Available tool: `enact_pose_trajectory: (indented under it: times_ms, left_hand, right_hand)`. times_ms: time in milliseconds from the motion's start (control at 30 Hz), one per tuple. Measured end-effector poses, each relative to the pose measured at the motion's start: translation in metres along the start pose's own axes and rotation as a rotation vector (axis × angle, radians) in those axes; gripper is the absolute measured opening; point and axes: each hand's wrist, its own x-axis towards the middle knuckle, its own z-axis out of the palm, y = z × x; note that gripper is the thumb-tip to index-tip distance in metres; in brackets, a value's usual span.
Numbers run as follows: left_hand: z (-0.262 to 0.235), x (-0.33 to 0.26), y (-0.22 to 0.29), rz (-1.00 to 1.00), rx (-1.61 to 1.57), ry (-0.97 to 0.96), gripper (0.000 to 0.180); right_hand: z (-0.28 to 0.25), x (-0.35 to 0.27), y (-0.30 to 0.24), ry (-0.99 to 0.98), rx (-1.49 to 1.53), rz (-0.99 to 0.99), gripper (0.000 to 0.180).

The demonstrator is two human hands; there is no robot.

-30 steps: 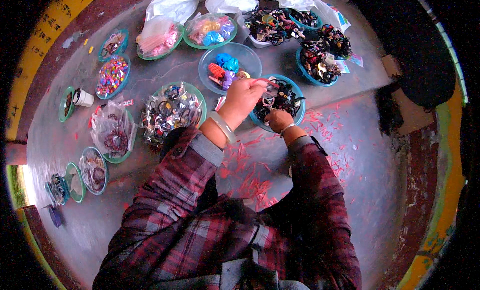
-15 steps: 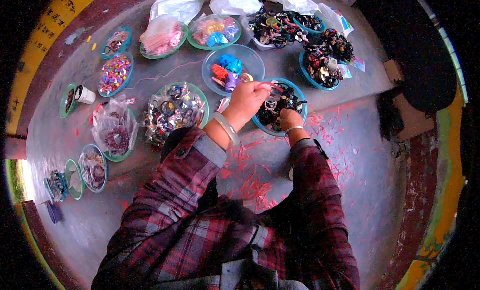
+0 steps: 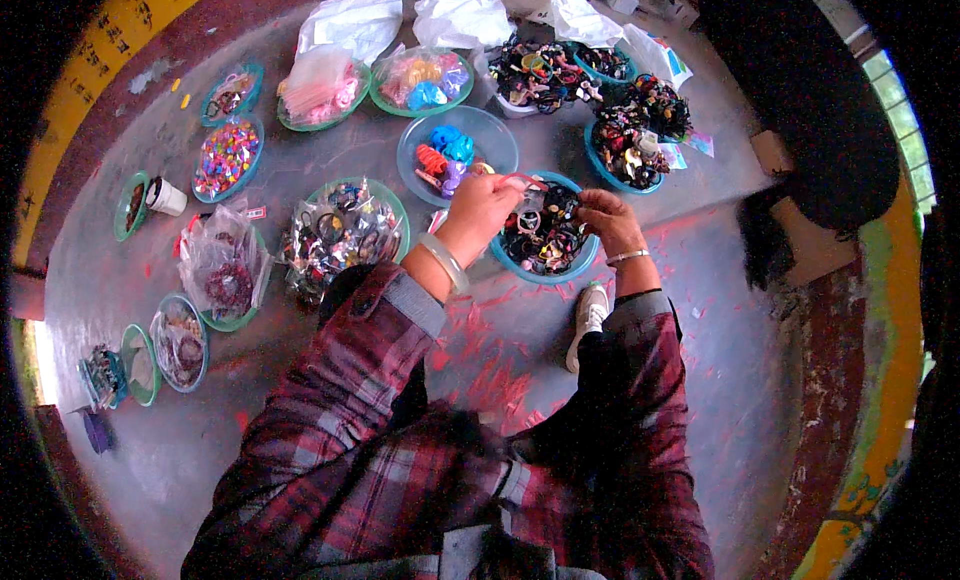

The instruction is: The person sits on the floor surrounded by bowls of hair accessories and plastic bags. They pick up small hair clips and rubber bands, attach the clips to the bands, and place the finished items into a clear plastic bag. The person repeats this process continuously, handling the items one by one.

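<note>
My left hand (image 3: 478,218) is closed in a pinch on a small clear plastic bag (image 3: 529,202) with a red top edge, held over the left part of a blue bowl (image 3: 546,278). In that bowl lies a heap of dark hair ties (image 3: 545,242) with small coloured pieces among them. At the bowl's right rim is my right hand (image 3: 614,226), its fingertips pinched together; what they hold, if anything, is too small and dark to make out. A clear bowl (image 3: 413,140) with blue, red and purple bundles stands just beyond my left hand.
Bowls of bagged hair accessories (image 3: 342,225), colourful small pieces (image 3: 228,160) and dark hair ties (image 3: 630,158) stand around on the grey floor (image 3: 730,380). Red scraps (image 3: 490,370) litter it before me. White bags (image 3: 460,20) lie at the back. A shoe (image 3: 590,315) shows below the bowl.
My right hand has come up out of the bowl and moved right to its rim. My left hand still holds the bag. The view has shifted slightly, and a shoe now shows.
</note>
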Motion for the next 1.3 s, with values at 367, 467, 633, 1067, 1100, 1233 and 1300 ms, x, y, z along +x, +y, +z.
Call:
enact_pose_trajectory:
  times_ms: [367, 467, 633, 1067, 1100, 1233, 1300]
  left_hand:
    - [-0.003, -0.002, 0.006, -0.001, 0.017, 0.011, 0.017]
    - [-0.004, -0.001, 0.003, -0.039, 0.083, -0.023, 0.019]
    - [-0.012, 0.006, -0.023, -0.003, 0.123, 0.027, 0.018]
    - [-0.005, 0.006, -0.016, 0.078, 0.050, 0.101, 0.020]
    - [-0.006, 0.007, -0.019, 0.094, 0.087, 0.103, 0.020]
    - [-0.006, 0.008, -0.022, 0.114, 0.042, 0.109, 0.020]
    - [0.000, 0.011, -0.021, 0.138, 0.028, 0.099, 0.020]
  right_hand:
    - [0.003, -0.010, -0.005, -0.063, 0.095, 0.058, 0.021]
    - [0.007, -0.003, 0.018, -0.017, 0.069, 0.176, 0.019]
    - [0.029, 0.014, 0.053, 0.076, 0.143, 0.313, 0.026]
    - [0.018, 0.010, 0.122, -0.034, -1.519, -0.098, 0.022]
    - [0.020, 0.009, 0.119, -0.037, -1.530, -0.099, 0.023]
    - [0.020, 0.016, 0.106, -0.127, -1.478, 0.068, 0.023]
    - [-0.005, 0.023, 0.120, -0.020, -1.292, 0.037, 0.022]
